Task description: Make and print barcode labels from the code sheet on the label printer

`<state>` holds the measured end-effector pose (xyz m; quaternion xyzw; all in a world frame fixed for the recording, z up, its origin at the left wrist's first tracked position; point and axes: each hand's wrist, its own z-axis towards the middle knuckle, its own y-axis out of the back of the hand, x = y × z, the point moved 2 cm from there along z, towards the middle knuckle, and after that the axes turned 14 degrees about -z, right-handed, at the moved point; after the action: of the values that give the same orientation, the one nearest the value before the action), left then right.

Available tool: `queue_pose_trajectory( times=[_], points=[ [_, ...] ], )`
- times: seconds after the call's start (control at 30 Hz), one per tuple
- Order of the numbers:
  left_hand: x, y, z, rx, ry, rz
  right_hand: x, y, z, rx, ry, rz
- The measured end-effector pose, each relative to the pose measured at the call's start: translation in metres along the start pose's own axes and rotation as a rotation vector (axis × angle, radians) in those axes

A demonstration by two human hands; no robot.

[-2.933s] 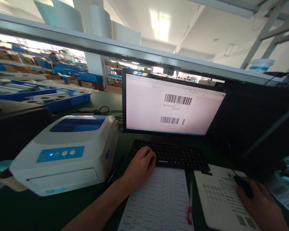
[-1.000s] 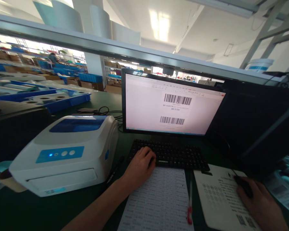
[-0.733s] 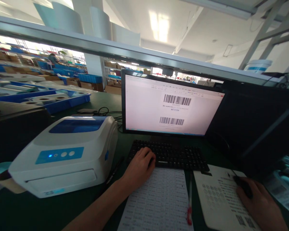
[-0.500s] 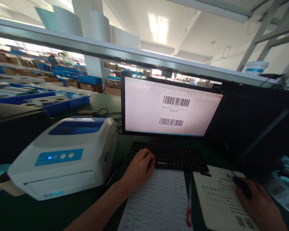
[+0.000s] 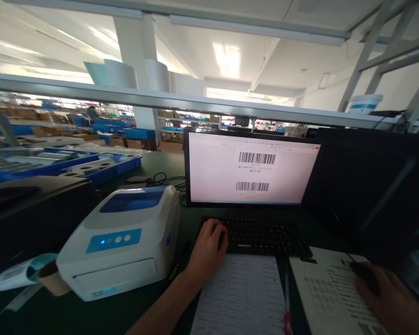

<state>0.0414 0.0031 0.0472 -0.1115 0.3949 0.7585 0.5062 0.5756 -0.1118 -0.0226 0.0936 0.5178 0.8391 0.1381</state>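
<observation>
My left hand [image 5: 209, 246] rests on the left end of a black keyboard [image 5: 261, 235], fingers bent over the keys and holding nothing. My right hand [image 5: 391, 293] is wrapped round a black computer mouse [image 5: 366, 278], which sits on a pale printed mat [image 5: 323, 284]. Behind the keyboard stands a monitor [image 5: 212, 172] showing two barcodes on a white page. A sheet printed with rows of text [image 5: 242, 293] lies in front of the keyboard, partly beside my left forearm.
To the left stands a white and blue label printer [image 5: 117, 246] with a blue light lit. A cardboard roll core [image 5: 54, 279] is beside it. Blue trays [image 5: 113, 170] holding rolls lie farther back. A shelf beam [image 5: 195, 100] crosses above the monitor. A pen [image 5: 176, 267] lies by the printer.
The view has tilted up and shifted left, so the desk things appear lower and farther right. Both hands keep their places on the keyboard and mouse. The screen looks the same.
</observation>
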Motion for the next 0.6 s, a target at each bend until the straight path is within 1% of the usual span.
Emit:
queue_pose_trajectory(
  times=[0.13, 0.2, 0.4, 0.6],
  points=[
    [0.007, 0.003, -0.001, -0.064, 0.023, 0.077, 0.0, -0.003, 0.001, 0.074, -0.032, -0.02],
    [0.011, 0.003, -0.001, -0.071, 0.033, 0.105, 0.0, -0.005, 0.001, 0.09, -0.041, -0.027],
    [0.019, -0.001, -0.005, -0.056, 0.049, 0.18, -0.001, -0.014, 0.004, 0.061, -0.041, -0.027],
    [0.016, -0.001, -0.004, -0.056, 0.034, 0.229, 0.002, -0.012, 0.006, 0.065, -0.028, -0.009]
  ],
)
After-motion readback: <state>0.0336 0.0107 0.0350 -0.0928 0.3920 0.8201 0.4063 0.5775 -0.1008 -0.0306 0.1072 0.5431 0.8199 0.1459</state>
